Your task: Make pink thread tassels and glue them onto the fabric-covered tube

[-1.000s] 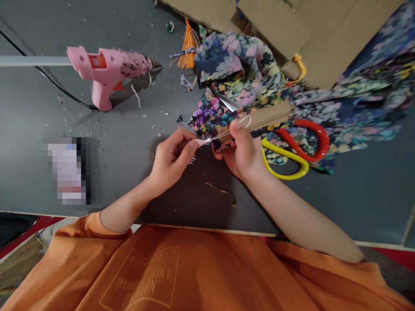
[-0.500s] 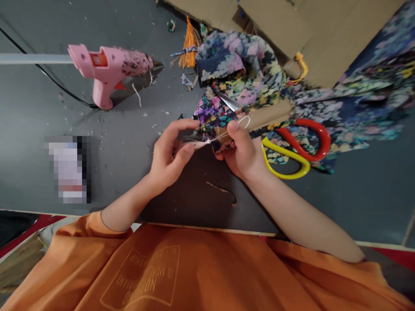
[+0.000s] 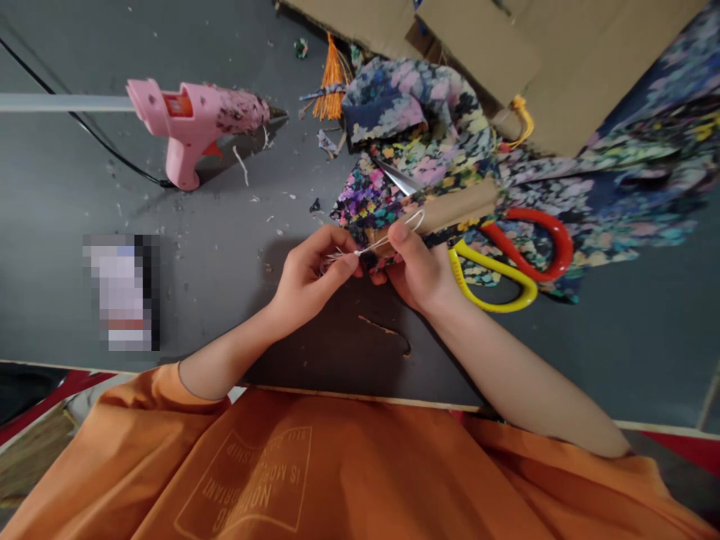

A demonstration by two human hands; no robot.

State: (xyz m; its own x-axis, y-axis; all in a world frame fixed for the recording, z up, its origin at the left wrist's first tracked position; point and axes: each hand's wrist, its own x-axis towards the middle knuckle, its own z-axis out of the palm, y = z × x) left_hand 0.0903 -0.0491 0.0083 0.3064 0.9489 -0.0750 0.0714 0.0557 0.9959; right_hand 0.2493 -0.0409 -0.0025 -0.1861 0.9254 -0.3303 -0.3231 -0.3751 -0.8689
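Observation:
My left hand [image 3: 307,277] is closed, its thumb and fingers pinching a white tassel [image 3: 331,261] near the knot. The tassel's loop of cord [image 3: 417,218] lies across a strip of cardboard edged with floral fabric [image 3: 464,204]. Around the near end of that strip my right hand [image 3: 421,266] is wrapped, its thumb pressing the cord down against the cardboard. Scissors with one red and one yellow handle [image 3: 554,259] lie behind the right hand, blades partly beneath the strip. The fingers hide part of the strip's left end.
A pink glue gun [image 3: 185,124] with a glue stick lies at the left, its cable behind. Beyond my hands are crumpled floral fabric [image 3: 444,97], an orange tassel [image 3: 331,79] and cardboard sheets [image 3: 562,75]. A blurred-out object [image 3: 121,292] lies front left. Scraps dot the grey table [image 3: 225,225].
My left hand has moved right and closed its fingers at the tassel's knot. The strip in my right hand has shifted slightly left, and the cord loop with it.

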